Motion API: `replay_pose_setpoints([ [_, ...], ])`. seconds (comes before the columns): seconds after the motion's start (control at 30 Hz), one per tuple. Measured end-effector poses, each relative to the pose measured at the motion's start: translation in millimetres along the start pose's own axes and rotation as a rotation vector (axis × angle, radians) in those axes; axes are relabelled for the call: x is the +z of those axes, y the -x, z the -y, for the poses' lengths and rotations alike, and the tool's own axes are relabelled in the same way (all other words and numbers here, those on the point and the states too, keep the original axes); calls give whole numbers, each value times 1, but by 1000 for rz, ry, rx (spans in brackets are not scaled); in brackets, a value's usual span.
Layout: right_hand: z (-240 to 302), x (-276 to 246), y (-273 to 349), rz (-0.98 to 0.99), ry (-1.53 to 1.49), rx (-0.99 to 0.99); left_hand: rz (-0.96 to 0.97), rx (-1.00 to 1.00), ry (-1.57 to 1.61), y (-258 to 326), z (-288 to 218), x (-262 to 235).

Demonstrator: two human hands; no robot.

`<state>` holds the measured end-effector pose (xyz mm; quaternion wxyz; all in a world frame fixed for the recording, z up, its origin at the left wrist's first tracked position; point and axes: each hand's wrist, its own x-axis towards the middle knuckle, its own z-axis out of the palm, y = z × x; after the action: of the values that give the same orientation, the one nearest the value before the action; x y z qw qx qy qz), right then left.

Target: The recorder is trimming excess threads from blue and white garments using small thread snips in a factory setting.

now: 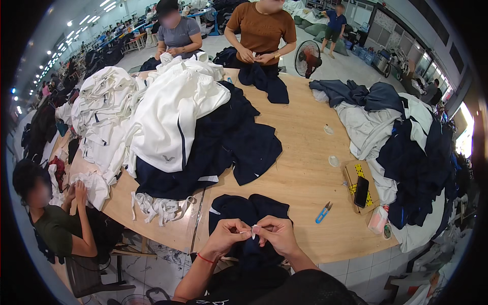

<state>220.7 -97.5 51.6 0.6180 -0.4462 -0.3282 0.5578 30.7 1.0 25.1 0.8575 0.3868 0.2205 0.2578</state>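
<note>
Both hands [251,235] pinched shut on a white drawstring [247,232] over navy garment [247,213] at table edge [305,254]; bare wood beyond.

Head camera looks steeply down, close above the wooden table [305,168].

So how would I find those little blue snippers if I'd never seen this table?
Start at the big wooden table and look along the near edge, to the right of the person's two hands. The small blue-handled thread snips lie alone on bare wood, just left of the brown cardboard box with a black phone on it. They are the only bright blue thing there.
</note>
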Motion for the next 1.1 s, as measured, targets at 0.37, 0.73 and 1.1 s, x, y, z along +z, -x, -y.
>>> replay_pose_setpoints([
  [0.37,5,-3,0,-45,170,168,48,11,-352,-4,-27,16],
  [0.73,-34,-6,7,-55,344,-8,57,320,-1216,5,-23,29],
  [1.1,-25,2,2,-294,651,-82,-153,804,-1416,18,11,44],
])
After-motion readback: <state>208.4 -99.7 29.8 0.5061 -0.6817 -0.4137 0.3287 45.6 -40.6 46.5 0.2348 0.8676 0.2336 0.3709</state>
